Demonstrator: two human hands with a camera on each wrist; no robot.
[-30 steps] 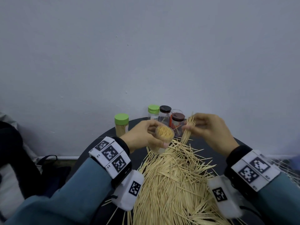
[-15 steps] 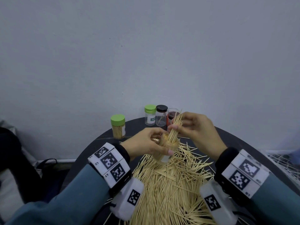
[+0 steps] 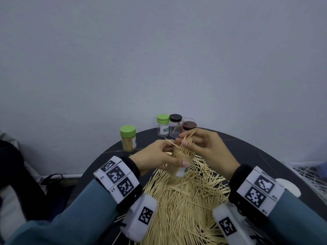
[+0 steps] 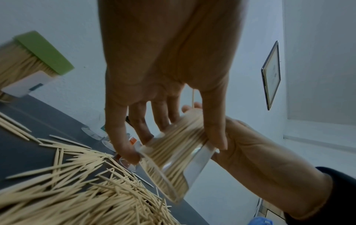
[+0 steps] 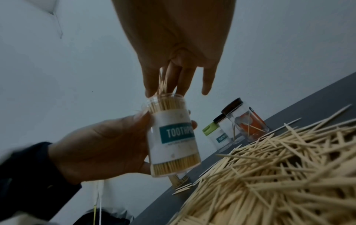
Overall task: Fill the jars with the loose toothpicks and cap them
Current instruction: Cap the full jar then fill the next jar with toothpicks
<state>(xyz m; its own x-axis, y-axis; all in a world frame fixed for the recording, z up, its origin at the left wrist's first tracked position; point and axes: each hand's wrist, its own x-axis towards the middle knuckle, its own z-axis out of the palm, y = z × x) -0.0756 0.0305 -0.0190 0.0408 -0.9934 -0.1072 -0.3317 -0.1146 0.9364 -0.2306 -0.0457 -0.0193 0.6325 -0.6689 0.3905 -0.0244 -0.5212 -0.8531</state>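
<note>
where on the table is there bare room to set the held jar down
Bare dark table shows right of the hands, beyond the toothpick pile, and between the green-lidded jar and the back jars. The pile covers the near middle.

Printed word on the white-and-teal label of the clear plastic toothpick jar [image 5: 174, 135] cut short behind its curve: "TOOTHP" legible only. Jar base [image 4: 171, 191] blurred in left wrist view. Right-hand fingertips [image 3: 184, 143] partly masked by pale wooden toothpicks [image 3: 185, 141] standing from the mouth. Loose toothpick heap [image 3: 184, 209] cut by lower frame edge. Round dark table [image 3: 247, 147], near edge concealed beneath teal sleeves [image 3: 70, 218].
</note>
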